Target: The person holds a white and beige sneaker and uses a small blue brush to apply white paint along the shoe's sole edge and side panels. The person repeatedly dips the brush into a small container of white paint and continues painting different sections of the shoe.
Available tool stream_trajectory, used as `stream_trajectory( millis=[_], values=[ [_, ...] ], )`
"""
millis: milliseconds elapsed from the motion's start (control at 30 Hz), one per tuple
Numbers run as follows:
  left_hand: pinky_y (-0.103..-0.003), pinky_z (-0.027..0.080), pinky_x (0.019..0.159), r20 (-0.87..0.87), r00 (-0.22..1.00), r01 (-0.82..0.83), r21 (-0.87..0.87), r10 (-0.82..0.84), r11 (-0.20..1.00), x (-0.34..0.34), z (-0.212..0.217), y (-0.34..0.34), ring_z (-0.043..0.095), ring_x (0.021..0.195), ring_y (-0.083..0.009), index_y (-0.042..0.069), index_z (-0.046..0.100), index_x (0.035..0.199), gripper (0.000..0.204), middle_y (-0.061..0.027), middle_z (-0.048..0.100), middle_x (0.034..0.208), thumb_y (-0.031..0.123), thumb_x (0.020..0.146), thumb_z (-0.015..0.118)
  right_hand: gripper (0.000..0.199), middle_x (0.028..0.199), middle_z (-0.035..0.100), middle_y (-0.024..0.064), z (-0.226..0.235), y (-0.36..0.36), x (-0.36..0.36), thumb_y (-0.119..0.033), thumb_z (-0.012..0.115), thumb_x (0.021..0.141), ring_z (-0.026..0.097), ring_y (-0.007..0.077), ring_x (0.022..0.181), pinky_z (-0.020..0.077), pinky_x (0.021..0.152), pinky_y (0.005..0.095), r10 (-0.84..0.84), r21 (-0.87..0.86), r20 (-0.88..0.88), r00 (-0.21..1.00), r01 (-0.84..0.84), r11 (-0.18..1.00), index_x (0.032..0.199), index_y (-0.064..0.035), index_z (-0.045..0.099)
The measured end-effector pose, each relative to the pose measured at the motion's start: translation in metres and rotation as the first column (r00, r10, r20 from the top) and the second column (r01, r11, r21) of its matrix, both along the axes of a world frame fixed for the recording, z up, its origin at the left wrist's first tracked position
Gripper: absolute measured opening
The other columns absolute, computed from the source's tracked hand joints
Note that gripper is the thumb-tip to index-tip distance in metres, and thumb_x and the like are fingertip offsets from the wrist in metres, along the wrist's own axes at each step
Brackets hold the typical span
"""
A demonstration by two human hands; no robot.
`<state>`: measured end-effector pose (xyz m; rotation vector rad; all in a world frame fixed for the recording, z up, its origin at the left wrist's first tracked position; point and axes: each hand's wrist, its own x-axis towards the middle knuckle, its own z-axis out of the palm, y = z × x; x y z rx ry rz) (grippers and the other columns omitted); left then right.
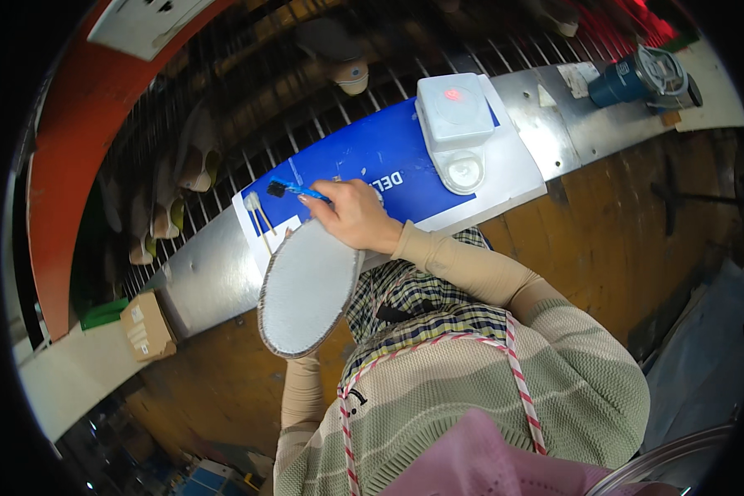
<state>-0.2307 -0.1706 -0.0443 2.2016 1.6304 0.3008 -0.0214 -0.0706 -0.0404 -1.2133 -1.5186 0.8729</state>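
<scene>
A shoe, its pale grey underside turned up and a dark stitched-looking edge around it, is held tilted in front of my lap. My left arm reaches up beneath it; the left hand supports the shoe from below, its fingers mostly hidden. Over the shoe's far end, my right hand is closed on a small blue brush. The black bristles point left, off the shoe. Two thin wooden sticks with whitish tips lie just left of the brush.
A blue and white sheet covers part of the metal ledge. On it stands a white container with a round cup. Blue tumbler at far right, cardboard box at left. Beyond is a rack with several shoes.
</scene>
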Motion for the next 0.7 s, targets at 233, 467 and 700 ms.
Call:
stream_trajectory(
  millis=[233,467,700],
  values=[
    [-0.034,0.051,0.092,0.578,0.734,0.045,-0.566,0.357,0.823,-0.038,-0.039,0.002,0.064,0.106,-0.0230,-0.006,0.060,0.125,0.043,-0.0149,0.068,0.116,0.016,0.089,0.072,0.019,0.093,0.064,0.0177,0.012,0.013,-0.017,-0.022,0.068,0.090,0.064,0.0364,0.083,0.0514,0.072,0.0435,-0.039,0.008,0.012,0.999,0.039,0.999,0.097,-0.0044,0.068],
    [-0.037,0.054,0.090,0.681,0.601,-0.143,-0.423,0.418,0.895,-0.046,-0.043,0.015,0.067,0.099,-0.0218,-0.007,0.067,0.110,0.027,-0.0123,0.071,0.106,0.002,0.085,0.072,0.021,0.105,0.059,0.0132,0.019,-0.014,0.087,-0.014,0.073,0.088,0.059,0.0278,0.097,0.0498,0.083,0.0359,-0.085,0.160,0.139,0.987,0.062,0.985,0.106,-0.0047,0.073],
    [-0.043,0.053,0.092,0.719,-0.229,0.099,-0.654,0.657,0.750,-0.054,-0.063,0.020,0.066,0.104,-0.0263,-0.005,0.067,0.109,0.026,-0.0146,0.069,0.111,0.007,0.086,0.066,0.015,0.097,0.061,0.0114,0.026,-0.084,0.204,-0.013,0.075,0.085,0.064,0.0284,0.079,0.0513,0.066,0.0369,-0.262,0.037,0.583,0.769,0.297,0.954,0.097,-0.0037,0.073]
  ],
)
